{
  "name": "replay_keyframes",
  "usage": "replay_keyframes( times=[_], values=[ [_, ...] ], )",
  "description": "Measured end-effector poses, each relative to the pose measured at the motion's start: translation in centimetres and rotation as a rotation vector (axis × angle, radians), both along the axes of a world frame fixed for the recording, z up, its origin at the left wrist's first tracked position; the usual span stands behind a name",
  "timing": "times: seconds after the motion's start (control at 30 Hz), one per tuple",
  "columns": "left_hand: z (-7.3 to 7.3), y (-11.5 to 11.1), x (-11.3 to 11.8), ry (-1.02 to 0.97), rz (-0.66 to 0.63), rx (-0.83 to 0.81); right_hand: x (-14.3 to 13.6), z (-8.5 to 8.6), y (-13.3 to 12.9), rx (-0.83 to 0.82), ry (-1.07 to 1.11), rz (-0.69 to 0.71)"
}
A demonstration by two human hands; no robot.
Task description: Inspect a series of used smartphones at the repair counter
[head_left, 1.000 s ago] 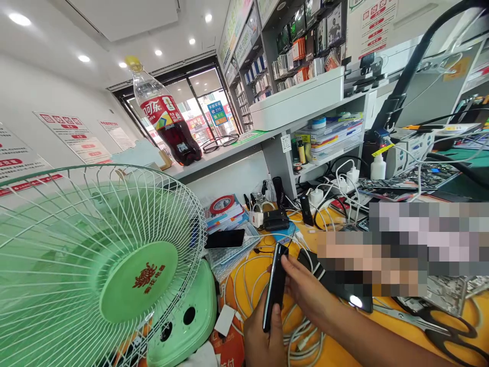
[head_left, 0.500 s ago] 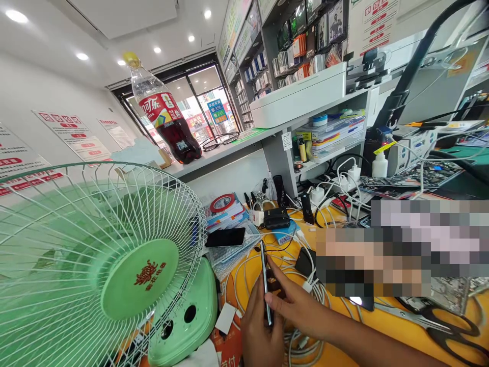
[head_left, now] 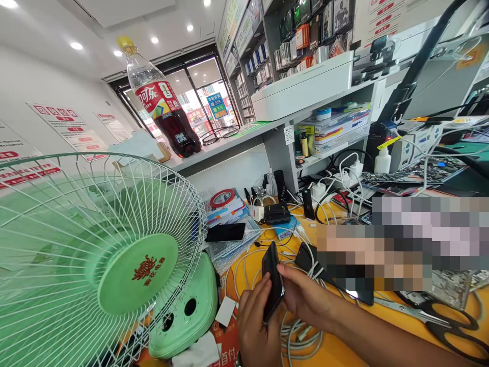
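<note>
A dark smartphone (head_left: 272, 278) is held upright and tilted between my two hands, above the cable-strewn orange desk. My left hand (head_left: 255, 318) grips its lower left side, fingers lying over the dark face. My right hand (head_left: 303, 293) holds the right edge, its thumb near the upper right side; its other fingers are hidden behind the phone. White coiled cables (head_left: 305, 341) lie beneath my right hand. Beyond the phone are a black pouch-like item (head_left: 277, 213) and a blue box (head_left: 287, 227).
A green fan (head_left: 137, 275) fills the left side. Another black phone (head_left: 225, 232) rests on bubble wrap. Black-handled scissors (head_left: 443, 318) lie at the right, near a blurred-out area. A cola bottle (head_left: 164, 107) and glasses (head_left: 221, 134) stand on the ledge above.
The phone has turned from edge-on so its dark face shows. My left fingers now lie across that face, and my right hand has shifted along the right edge.
</note>
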State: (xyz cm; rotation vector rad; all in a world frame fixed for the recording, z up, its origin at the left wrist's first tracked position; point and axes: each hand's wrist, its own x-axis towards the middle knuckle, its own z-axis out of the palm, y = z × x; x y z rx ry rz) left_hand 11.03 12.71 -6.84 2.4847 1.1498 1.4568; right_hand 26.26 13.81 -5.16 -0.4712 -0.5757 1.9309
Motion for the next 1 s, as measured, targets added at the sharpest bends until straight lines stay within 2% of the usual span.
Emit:
replay_keyframes(
  times=[0.13, 0.23, 0.4, 0.57, 0.77, 0.83, 1.0],
  values=[
    [0.7, 0.0, -0.2, -0.040, -0.011, 0.076, 0.0, 0.5, -0.4, 0.002, 0.012, 0.142],
    [1.1, 0.0, 0.0, -0.080, -0.013, 0.102, 0.0, 0.7, -0.6, -0.010, 0.010, 0.187],
    [1.5, -0.1, 0.3, -0.097, 0.000, 0.090, 0.0, 0.2, -0.3, 0.003, 0.010, 0.195],
    [1.3, -0.1, 0.2, -0.084, -0.026, 0.096, -0.1, -0.4, 0.0, -0.007, 0.017, 0.197],
    [1.3, 0.0, 0.2, -0.066, -0.018, 0.095, -0.2, -0.3, -0.2, -0.035, 0.023, 0.169],
    [1.3, 0.0, 0.2, -0.050, -0.029, 0.107, -0.2, -0.1, -0.2, -0.081, 0.041, 0.130],
    [0.9, -0.3, 0.5, 0.106, -0.070, 0.053, 0.2, 0.5, -0.1, -0.347, 0.036, 0.042]
  ],
)
